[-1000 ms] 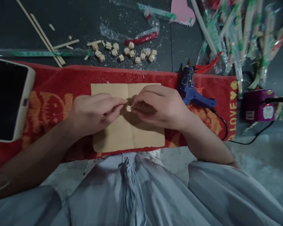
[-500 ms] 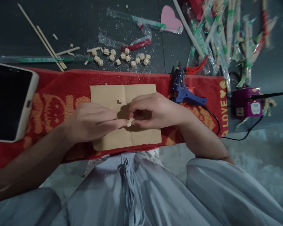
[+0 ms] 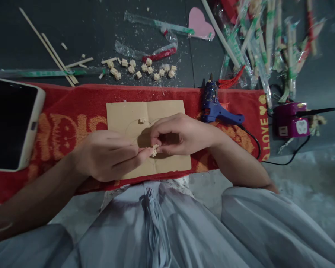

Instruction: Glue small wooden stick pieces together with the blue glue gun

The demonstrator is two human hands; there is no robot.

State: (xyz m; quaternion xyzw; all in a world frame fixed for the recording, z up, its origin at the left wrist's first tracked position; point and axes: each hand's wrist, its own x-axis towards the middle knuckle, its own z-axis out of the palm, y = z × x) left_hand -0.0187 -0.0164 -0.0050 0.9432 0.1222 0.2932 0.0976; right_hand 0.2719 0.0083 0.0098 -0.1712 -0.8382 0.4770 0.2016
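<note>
Between my hands is a small pale cluster of short cut stick pieces (image 3: 154,150), shaped like a little flower. The thumb and forefinger of my right hand (image 3: 181,134) pinch it from the right. From the left, the fingertips of my left hand (image 3: 110,154) close on its other side. Both hands are over a creased tan cardboard sheet (image 3: 128,109) with a faint curved line drawn on it. A similar cluster (image 3: 142,120) rests on that line, just beyond my hands. The exact grip of the left fingertips is partly hidden.
A red towel (image 3: 80,96) lies under the cardboard. On it are a phone (image 3: 11,123) at left and a blue glue gun (image 3: 222,113) at right, its cord reaching a purple box (image 3: 290,121). More clusters (image 3: 149,69), sticks (image 3: 46,46) and wrapped chopsticks (image 3: 257,37) lie behind.
My left hand has dropped slightly toward me and turned a little, its fingers more bent. The cluster between the hands has shifted slightly toward me. My right hand has barely moved.
</note>
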